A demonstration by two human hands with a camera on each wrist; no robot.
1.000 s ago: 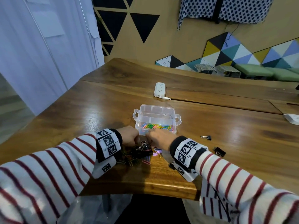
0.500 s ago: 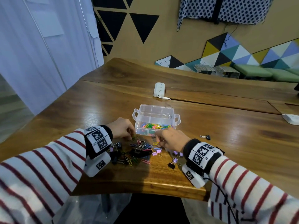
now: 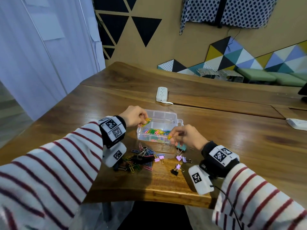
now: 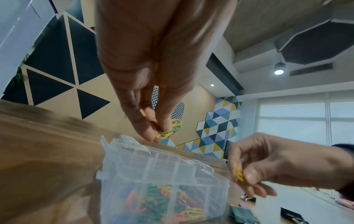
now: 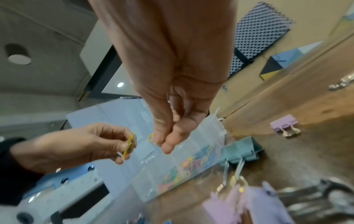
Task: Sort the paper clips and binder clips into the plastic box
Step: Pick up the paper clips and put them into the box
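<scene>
Large brown wooden table holds everything. On it, near the front edge, the clear plastic compartment box, lid off; its near row holds a heap of mixed coloured paper clips, the far compartments look bare.

Left hand in a red-and-white striped sleeve hangs over the box's left end, thumb and fingertips pinched on a small bunch of yellow and green paper clips; the left wrist view shows the same bunch at the fingertips, above the box.

Right hand is at the box's near right corner, thumb and forefinger pinched on one yellow paper clip, other fingers curled loosely. In the right wrist view only a sliver of that clip shows beside the fingers.

Teal binder clip lies just beside the box under the right hand. In front of the box: a loose pile of black binder clips and coloured paper clips, then several lilac binder clips to its right, one black binder clip nearest the table edge.

White power strip well behind the box.
</scene>
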